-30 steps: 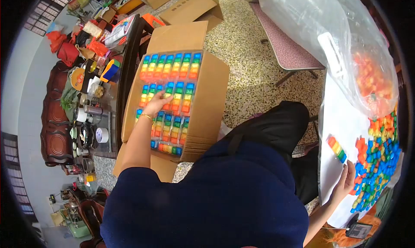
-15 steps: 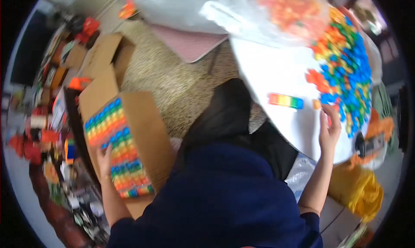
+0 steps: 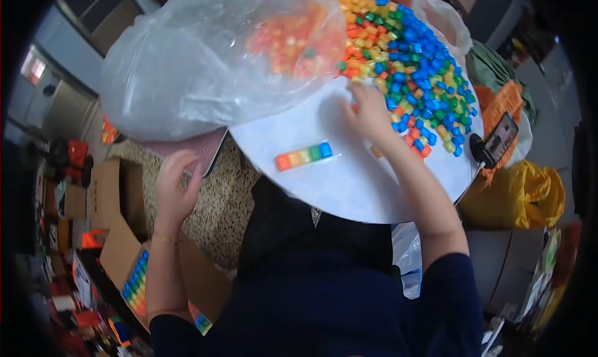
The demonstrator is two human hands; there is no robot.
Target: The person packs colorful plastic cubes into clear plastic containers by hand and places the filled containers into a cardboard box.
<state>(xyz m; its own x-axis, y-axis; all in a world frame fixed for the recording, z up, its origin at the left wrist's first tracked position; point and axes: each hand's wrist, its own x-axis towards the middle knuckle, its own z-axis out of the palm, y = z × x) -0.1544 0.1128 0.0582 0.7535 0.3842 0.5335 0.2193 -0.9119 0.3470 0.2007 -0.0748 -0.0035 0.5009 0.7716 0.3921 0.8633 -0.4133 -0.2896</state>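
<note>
My left hand (image 3: 177, 185) is raised over the floor left of the round white table, fingers curved apart with nothing between them. Over the tabletop (image 3: 355, 192), at the near side of the pile, my right hand (image 3: 370, 114) has its fingers curled. A bit of red shows under them, seemingly a small glossy cube, mostly hidden. A clear-wrapped row of cubes (image 3: 304, 156), running red, orange, yellow, green and blue, lies on the table between my hands. Loose cubes (image 3: 423, 64) in the same colours spread across the far right of the tabletop.
A large clear plastic bag (image 3: 187, 76) with red and orange cubes covers the table's far left. Below my left arm, a cardboard box (image 3: 121, 251) holds rainbow rows. A phone (image 3: 500, 139) stands at the right edge, near a yellow bag (image 3: 529, 195).
The view has swung toward the table. My left hand has left the rows in the box and risen beside the table. My right hand has moved to the pile's near left side.
</note>
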